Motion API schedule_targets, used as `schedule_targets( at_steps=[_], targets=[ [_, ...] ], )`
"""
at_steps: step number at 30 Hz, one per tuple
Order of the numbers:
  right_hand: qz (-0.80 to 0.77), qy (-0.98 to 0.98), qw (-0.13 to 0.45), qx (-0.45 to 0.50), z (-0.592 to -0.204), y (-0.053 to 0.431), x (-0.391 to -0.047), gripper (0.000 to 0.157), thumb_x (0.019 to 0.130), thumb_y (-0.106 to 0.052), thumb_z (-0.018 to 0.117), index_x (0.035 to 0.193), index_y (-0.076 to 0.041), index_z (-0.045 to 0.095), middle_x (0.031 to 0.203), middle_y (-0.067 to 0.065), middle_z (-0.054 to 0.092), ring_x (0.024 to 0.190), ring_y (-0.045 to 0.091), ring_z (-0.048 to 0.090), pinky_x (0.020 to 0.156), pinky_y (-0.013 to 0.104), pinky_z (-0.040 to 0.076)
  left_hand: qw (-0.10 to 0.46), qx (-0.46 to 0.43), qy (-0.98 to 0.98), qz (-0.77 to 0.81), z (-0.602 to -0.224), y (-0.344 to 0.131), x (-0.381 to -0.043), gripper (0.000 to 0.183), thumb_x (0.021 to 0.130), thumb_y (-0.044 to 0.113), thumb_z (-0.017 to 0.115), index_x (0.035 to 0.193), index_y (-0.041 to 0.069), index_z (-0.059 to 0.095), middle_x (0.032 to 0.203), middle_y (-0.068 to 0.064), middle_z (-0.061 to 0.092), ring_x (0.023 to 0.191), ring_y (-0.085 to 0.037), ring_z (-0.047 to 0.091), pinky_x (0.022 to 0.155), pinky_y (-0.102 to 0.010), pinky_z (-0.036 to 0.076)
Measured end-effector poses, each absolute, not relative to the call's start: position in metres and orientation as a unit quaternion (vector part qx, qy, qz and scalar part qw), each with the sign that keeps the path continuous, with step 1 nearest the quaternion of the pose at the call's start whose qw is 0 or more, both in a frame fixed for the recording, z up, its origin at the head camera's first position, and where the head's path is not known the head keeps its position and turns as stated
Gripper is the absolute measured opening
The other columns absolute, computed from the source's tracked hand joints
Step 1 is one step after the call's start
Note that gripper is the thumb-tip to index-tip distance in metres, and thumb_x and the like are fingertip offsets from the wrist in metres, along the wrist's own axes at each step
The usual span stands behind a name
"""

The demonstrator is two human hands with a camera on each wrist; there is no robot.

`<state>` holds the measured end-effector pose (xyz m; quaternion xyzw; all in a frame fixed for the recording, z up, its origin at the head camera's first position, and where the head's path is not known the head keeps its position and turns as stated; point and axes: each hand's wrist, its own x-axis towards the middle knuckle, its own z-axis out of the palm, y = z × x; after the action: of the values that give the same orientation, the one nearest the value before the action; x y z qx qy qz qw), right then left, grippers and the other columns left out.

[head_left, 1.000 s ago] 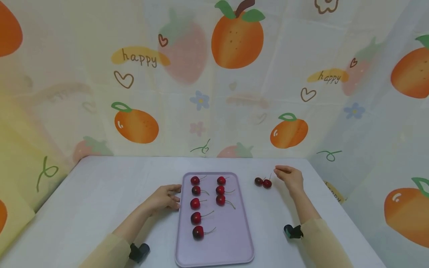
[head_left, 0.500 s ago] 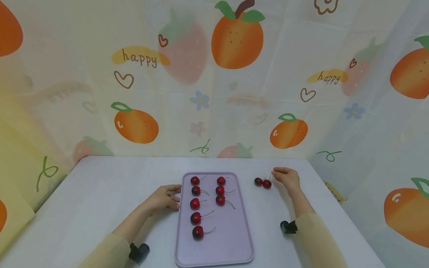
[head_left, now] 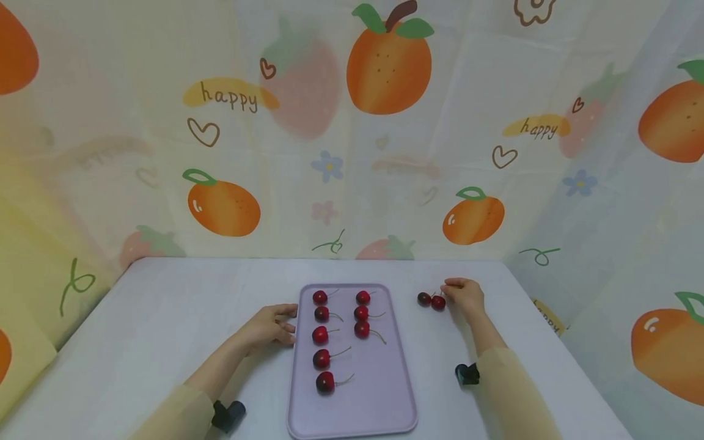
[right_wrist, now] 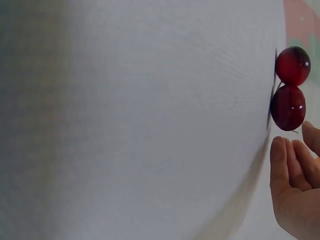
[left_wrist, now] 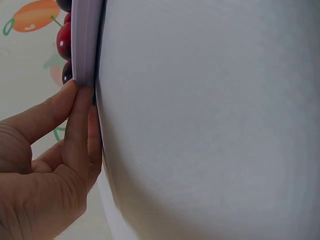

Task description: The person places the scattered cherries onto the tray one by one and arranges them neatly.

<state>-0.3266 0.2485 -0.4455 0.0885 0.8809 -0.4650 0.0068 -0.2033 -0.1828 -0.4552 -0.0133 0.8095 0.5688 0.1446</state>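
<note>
A lilac tray (head_left: 374, 397) carries red cherries with green stems in two columns, such as the nearest cherry (head_left: 325, 382). At its left edge my left hand (head_left: 268, 325) touches the rim; the left wrist view shows thumb and fingertips against the tray's outer side. On the tabletop right of the tray sit two cherries side by side, a darker one (head_left: 424, 299) and a red one (head_left: 438, 303). My right hand (head_left: 466, 298) is just right of the red one. In the right wrist view, thumb and fingers stand apart beside that cherry (right_wrist: 288, 107), near its stem.
The white table (head_left: 181, 305) ends at a back edge below a fruit-printed cloth (head_left: 385, 140). Black wrist cameras sit on both wrists, the left camera (head_left: 228, 416) and the right camera (head_left: 467, 373). Beige sleeves cover the forearms.
My right hand has moved left and slightly nearer, up to the red cherry on the table. The left hand, the tray and the cherries have stayed in place.
</note>
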Motion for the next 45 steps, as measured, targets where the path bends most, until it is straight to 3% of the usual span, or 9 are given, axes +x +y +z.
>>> schedule_targets(
  at_steps=[9, 17, 24, 34, 45],
  targets=[
    [-0.469, 0.879, 0.024, 0.083, -0.446, 0.247, -0.326, 0.036, 0.096, -0.015, 0.061, 0.126, 0.005, 0.062, 0.118, 0.023, 0.07, 0.082, 0.009, 0.066, 0.08, 0.024, 0.054, 0.142, -0.013, 0.813, 0.565, -0.455, -0.182, -0.203, 0.078, 0.074, -0.008, 0.074, 0.145, -0.007, 0.042, 0.143, -0.03, 0.049, 0.098, -0.018, 0.064, 0.078, -0.031, 0.061],
    [-0.456, 0.886, 0.015, 0.082, -0.444, 0.245, -0.327, 0.031, 0.094, -0.016, 0.064, 0.118, 0.004, 0.067, 0.109, 0.019, 0.073, 0.078, 0.005, 0.064, 0.073, 0.016, 0.049, 0.142, -0.014, 0.813, 0.564, -0.455, -0.182, -0.203, 0.079, 0.074, -0.007, 0.075, 0.145, -0.007, 0.042, 0.143, -0.03, 0.049, 0.099, -0.019, 0.064, 0.079, -0.031, 0.061],
    [-0.463, 0.883, 0.0, 0.079, -0.445, 0.246, -0.328, 0.028, 0.094, -0.015, 0.065, 0.114, 0.004, 0.069, 0.104, 0.017, 0.075, 0.072, 0.003, 0.063, 0.071, 0.018, 0.056, 0.144, -0.015, 0.808, 0.571, -0.455, -0.182, -0.203, 0.078, 0.073, -0.009, 0.073, 0.145, -0.007, 0.042, 0.143, -0.03, 0.048, 0.096, -0.018, 0.063, 0.078, -0.031, 0.061],
    [-0.523, 0.848, 0.031, 0.084, -0.447, 0.252, -0.328, 0.03, 0.094, -0.011, 0.065, 0.115, 0.01, 0.066, 0.076, -0.002, 0.072, 0.064, 0.003, 0.066, 0.064, 0.017, 0.058, 0.142, -0.014, 0.81, 0.569, -0.456, -0.182, -0.204, 0.078, 0.073, -0.009, 0.073, 0.145, -0.007, 0.042, 0.143, -0.03, 0.049, 0.097, -0.017, 0.064, 0.078, -0.031, 0.061],
    [-0.54, 0.837, 0.053, 0.07, -0.446, 0.26, -0.324, 0.034, 0.095, -0.012, 0.064, 0.119, 0.012, 0.063, 0.087, 0.005, 0.075, 0.07, 0.005, 0.069, 0.069, 0.018, 0.06, 0.143, -0.014, 0.813, 0.564, -0.456, -0.182, -0.204, 0.078, 0.073, -0.008, 0.073, 0.145, -0.007, 0.043, 0.143, -0.03, 0.05, 0.096, -0.017, 0.064, 0.078, -0.031, 0.061]
  ],
)
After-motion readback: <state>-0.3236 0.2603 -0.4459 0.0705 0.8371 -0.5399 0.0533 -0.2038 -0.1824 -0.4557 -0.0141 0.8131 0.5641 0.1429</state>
